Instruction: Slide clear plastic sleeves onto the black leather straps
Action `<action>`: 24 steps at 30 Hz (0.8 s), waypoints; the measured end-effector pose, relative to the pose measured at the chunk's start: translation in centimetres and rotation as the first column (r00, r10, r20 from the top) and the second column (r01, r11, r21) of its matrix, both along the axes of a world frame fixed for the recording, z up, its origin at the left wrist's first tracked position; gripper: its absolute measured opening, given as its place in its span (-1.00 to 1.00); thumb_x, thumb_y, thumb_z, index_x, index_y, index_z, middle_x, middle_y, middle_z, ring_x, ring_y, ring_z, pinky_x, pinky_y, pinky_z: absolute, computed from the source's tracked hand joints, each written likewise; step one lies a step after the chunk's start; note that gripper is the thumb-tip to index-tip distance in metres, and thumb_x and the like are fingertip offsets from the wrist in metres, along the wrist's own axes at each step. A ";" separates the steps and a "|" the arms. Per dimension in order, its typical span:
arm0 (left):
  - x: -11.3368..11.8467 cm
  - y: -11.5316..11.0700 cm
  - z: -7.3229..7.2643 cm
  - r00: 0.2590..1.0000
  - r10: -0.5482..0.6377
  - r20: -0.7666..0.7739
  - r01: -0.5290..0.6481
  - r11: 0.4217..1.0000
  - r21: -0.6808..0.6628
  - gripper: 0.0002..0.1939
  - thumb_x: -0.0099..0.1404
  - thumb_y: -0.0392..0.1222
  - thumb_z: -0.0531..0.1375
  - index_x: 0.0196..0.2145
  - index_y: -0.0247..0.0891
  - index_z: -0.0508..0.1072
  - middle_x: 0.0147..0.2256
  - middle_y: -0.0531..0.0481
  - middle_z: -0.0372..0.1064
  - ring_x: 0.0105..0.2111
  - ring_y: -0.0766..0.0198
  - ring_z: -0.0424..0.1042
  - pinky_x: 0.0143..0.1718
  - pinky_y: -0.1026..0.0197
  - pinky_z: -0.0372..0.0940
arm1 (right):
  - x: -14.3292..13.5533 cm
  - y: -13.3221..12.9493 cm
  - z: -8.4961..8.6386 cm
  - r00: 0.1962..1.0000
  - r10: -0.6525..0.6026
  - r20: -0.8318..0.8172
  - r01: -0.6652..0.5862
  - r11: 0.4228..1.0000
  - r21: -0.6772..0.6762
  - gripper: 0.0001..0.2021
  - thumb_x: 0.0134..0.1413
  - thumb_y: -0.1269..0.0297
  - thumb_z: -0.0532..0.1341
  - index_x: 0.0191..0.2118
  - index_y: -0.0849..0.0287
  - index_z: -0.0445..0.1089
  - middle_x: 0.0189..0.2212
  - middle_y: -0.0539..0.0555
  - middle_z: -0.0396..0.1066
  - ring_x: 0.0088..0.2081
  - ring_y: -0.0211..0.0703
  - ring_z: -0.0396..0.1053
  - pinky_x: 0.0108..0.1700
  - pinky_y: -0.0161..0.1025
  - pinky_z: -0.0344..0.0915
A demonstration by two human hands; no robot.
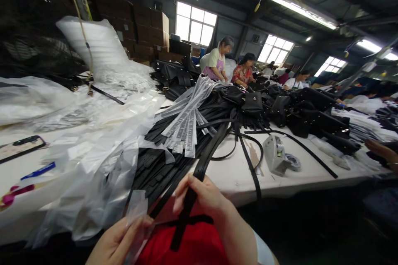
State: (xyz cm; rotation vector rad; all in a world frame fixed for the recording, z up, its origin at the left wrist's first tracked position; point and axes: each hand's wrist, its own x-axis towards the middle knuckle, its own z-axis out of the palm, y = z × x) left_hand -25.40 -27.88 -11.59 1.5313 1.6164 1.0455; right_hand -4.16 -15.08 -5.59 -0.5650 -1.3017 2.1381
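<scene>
My right hand (200, 194) is closed around a black strap (203, 161), whose loose end hangs down over my red clothing. In my left hand (122, 236), to the lower left, a narrow clear plastic sleeve (137, 205) is pinched between thumb and fingers. The two hands are apart, with the hanging strap end nearer the right one. Just beyond them a thick pile of black straps (161, 169) spreads over the table. Several printed clear plastic sleeves (186, 124) lie fanned out on top of that pile.
Loose clear plastic bags (105, 169) cover the table's left side, near a phone (23, 147) and a blue packet (37, 171). A white tape dispenser (275, 155) stands to the right. Black leather bags (317, 107) are heaped behind. Co-workers (216, 60) work across the table.
</scene>
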 end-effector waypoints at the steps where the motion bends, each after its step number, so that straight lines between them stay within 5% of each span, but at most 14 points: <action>1: 0.1 -0.1 0.3 1.000 0.003 0.001 -0.003 1.000 0.000 -0.50 0.29 0.25 0.04 -0.31 -0.14 0.61 -0.28 0.00 0.58 -0.21 0.13 0.54 -0.11 0.28 0.41 | 0.1 -0.9 0.6 0.996 0.089 0.010 -0.089 0.995 0.050 -0.40 0.06 -0.26 0.13 -0.29 0.31 0.46 -0.51 0.16 0.50 -0.46 -0.16 0.45 -0.34 -0.21 0.40; 3: 0.4 -0.3 1.1 1.000 -0.004 0.005 0.004 1.000 0.006 -0.54 0.31 0.20 0.05 -0.30 -0.14 0.61 -0.21 -0.02 0.58 -0.16 0.13 0.53 -0.07 0.26 0.39 | 0.6 -1.7 1.5 0.990 0.125 0.062 -0.135 0.972 0.194 -0.47 0.09 -0.19 0.15 -0.24 0.27 0.50 -0.39 0.15 0.51 -0.32 -0.14 0.46 -0.19 -0.20 0.39; 7: 0.7 -1.1 2.6 0.998 -0.061 -0.002 0.061 0.998 0.001 -0.57 0.37 0.07 0.01 -0.26 -0.18 0.61 -0.03 -0.09 0.50 -0.05 0.09 0.46 0.05 0.17 0.32 | 1.8 -0.8 1.5 0.985 -0.039 0.167 -0.032 0.913 0.406 -0.68 0.10 0.00 0.25 -0.23 0.16 0.54 -0.32 0.07 0.51 -0.26 -0.16 0.43 -0.19 -0.27 0.36; 15: 0.3 -2.4 3.6 0.977 -0.183 0.113 0.190 0.980 -0.051 -0.60 0.38 0.01 0.02 -0.25 -0.25 0.58 -0.17 -0.09 0.53 -0.18 0.16 0.46 -0.07 0.22 0.34 | 2.1 0.7 -0.6 0.857 -0.503 0.106 0.437 0.822 0.366 -0.70 0.02 0.00 0.30 -0.38 0.17 0.54 -0.54 0.01 0.42 -0.54 -0.28 0.28 -0.52 -0.36 0.22; 19: 0.6 -2.2 4.0 0.932 -0.288 0.220 0.321 0.938 -0.129 -0.57 0.39 0.06 0.00 -0.25 -0.28 0.54 -0.32 -0.04 0.48 -0.37 0.26 0.43 -0.30 0.33 0.35 | 2.0 1.0 -1.0 0.881 -0.470 0.043 0.427 0.832 0.353 -0.74 -0.01 0.05 0.34 -0.31 0.15 0.55 -0.50 0.02 0.47 -0.50 -0.26 0.35 -0.45 -0.34 0.28; 24: 1.2 -1.7 4.2 0.892 -0.319 0.319 0.364 0.927 -0.090 -0.56 0.36 0.08 0.04 -0.32 -0.28 0.59 -0.24 -0.08 0.50 -0.28 0.21 0.46 -0.20 0.29 0.35 | 1.7 0.9 -1.0 0.909 -0.406 0.090 0.342 0.853 0.394 -0.74 -0.03 0.06 0.36 -0.32 0.15 0.56 -0.48 0.04 0.51 -0.52 -0.22 0.39 -0.47 -0.29 0.35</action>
